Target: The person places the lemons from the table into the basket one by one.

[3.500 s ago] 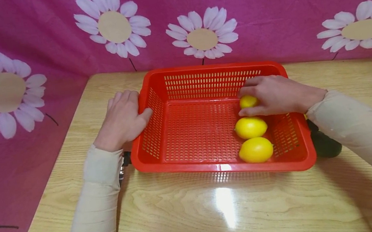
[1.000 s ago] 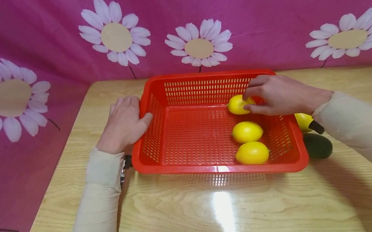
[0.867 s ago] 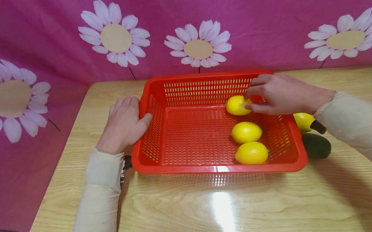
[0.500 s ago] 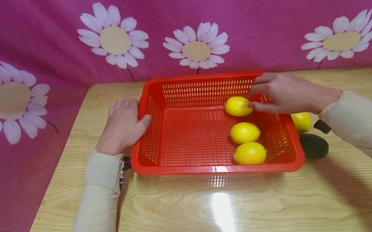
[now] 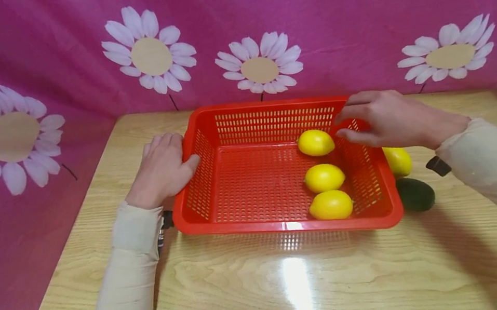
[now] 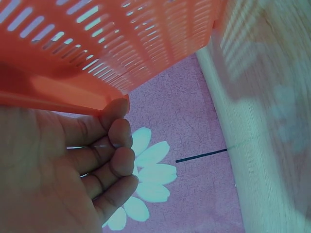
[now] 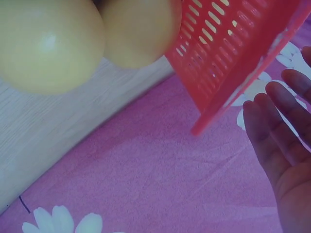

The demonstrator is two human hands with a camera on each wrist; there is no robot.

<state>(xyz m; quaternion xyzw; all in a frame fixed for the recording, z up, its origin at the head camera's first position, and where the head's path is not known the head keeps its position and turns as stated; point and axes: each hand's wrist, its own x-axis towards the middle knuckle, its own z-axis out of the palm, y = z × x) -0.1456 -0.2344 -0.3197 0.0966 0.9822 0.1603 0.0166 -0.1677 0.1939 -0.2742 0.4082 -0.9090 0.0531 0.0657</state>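
Observation:
Three yellow lemons lie in a row at the right end of a red perforated plastic basket [image 5: 252, 186]: a back lemon [image 5: 315, 143], a middle lemon [image 5: 324, 178] and a front lemon [image 5: 331, 205]. My left hand [image 5: 159, 169] grips the basket's left rim, thumb over the inside and fingers outside; the left wrist view shows those fingers [image 6: 119, 162] bent below the rim. Over the basket's back right corner is my right hand [image 5: 387, 117], fingers loosely bent, holding nothing. In the right wrist view, the right hand [image 7: 291, 160] is beside the basket rim.
Right of the basket on the wooden table [image 5: 228, 288] lie a yellow fruit [image 5: 398, 161] and a dark green oval fruit [image 5: 416, 194]. The right wrist view has two large yellow round fruits, one [image 7: 48, 43] nearer. A pink flowered cloth [image 5: 343, 17] hangs behind.
My right hand has let go of the back lemon and drawn away to the right, over the basket's edge. That lemon stays in the basket. My left hand keeps its grip on the rim.

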